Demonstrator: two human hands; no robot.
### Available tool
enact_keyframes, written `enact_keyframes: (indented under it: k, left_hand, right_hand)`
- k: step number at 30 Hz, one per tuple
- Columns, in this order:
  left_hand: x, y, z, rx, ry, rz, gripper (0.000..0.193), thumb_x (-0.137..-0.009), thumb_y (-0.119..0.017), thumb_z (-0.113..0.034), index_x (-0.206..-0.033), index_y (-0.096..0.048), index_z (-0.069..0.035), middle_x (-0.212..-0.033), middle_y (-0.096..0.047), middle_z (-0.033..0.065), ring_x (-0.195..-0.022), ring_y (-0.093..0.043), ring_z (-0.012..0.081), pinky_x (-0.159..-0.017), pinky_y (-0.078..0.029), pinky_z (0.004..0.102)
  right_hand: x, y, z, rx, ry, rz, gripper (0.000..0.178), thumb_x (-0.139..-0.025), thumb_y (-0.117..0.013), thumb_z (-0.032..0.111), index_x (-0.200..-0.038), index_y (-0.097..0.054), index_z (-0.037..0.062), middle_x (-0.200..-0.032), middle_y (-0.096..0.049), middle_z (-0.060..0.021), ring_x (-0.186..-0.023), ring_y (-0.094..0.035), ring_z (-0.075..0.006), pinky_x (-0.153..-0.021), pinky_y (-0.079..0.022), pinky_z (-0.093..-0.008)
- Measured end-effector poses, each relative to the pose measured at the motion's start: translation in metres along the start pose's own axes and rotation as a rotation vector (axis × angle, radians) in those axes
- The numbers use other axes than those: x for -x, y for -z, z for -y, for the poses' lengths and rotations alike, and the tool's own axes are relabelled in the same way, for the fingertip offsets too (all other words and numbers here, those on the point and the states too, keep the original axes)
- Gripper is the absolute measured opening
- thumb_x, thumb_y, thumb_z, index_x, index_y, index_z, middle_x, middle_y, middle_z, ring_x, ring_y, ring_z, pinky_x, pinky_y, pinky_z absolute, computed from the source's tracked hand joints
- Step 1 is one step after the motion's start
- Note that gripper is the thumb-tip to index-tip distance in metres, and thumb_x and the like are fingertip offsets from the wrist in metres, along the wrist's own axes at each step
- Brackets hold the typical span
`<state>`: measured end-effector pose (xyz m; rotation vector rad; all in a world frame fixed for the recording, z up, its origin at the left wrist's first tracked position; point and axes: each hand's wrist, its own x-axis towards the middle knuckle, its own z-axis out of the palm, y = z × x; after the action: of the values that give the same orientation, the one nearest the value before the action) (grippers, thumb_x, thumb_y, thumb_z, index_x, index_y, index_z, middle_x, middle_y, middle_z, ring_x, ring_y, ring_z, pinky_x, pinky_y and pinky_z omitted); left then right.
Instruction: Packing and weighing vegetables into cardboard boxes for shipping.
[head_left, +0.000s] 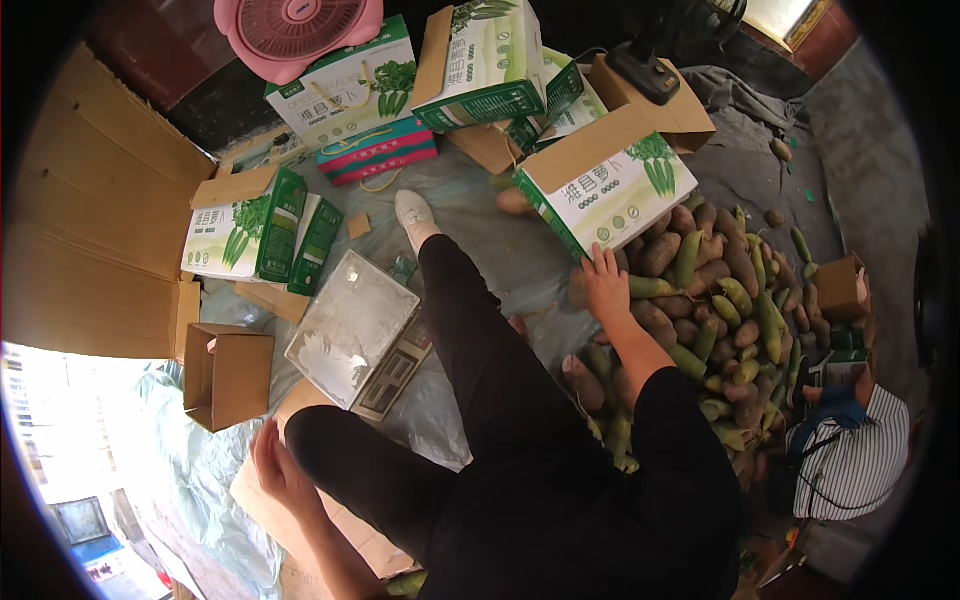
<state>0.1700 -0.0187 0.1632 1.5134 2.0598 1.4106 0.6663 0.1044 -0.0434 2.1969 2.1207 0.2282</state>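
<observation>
My right hand has its fingers over the lower edge of a white and green carton with brown open flaps. The carton tilts against a heap of brown tubers and long green radishes. Beside my bent left knee, my left hand is raised with its fingers apart and holds nothing. A flat scale with a worn, whitish platform lies between that knee and my outstretched foot. Past the left hand stands a small plain brown box.
More printed cartons stand ahead and at the left. A pink fan sits on one beside a teal and pink box. Large cardboard rises at far left. Another person in a striped top is at far right.
</observation>
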Motion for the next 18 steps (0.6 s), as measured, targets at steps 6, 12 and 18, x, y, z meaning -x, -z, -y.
enact_keyframes:
  k: [6,12,18]
  left_hand:
    - [-0.058,-0.063,-0.022,-0.166,-0.195,0.476,0.028,-0.078,-0.056,0.002,-0.105,-0.06,-0.001,-0.107,-0.059,0.0148,-0.102,-0.055,0.0305,-0.091,-0.041,0.0354]
    - [-0.059,-0.069,0.042,-0.459,-0.141,0.735,0.03,-0.074,-0.062,-0.001,-0.103,-0.062,-0.002,-0.103,-0.059,0.0156,-0.1,-0.055,0.0328,-0.087,-0.044,0.0375]
    - [-0.059,-0.064,0.05,-0.433,-0.027,0.716,0.03,-0.073,-0.063,-0.003,-0.103,-0.062,-0.002,-0.102,-0.059,0.0152,-0.098,-0.055,0.0334,-0.086,-0.044,0.0394]
  right_hand:
    - [-0.037,0.033,0.014,-0.04,-0.075,0.11,0.031,-0.076,-0.058,0.012,-0.106,-0.051,0.0131,-0.11,-0.055,-0.006,-0.103,-0.053,-0.0263,-0.075,-0.045,-0.0425]
    - [-0.112,0.033,0.022,-0.023,-0.018,0.021,0.018,-0.075,-0.057,0.008,-0.092,-0.058,0.0102,-0.09,-0.06,-0.0066,-0.089,-0.059,-0.0256,-0.072,-0.047,-0.042]
    - [-0.2,0.026,0.043,-0.168,-0.022,-0.03,0.023,-0.074,-0.064,0.013,-0.095,-0.056,0.0088,-0.096,-0.058,-0.0081,-0.095,-0.056,-0.0282,-0.076,-0.047,-0.0438]
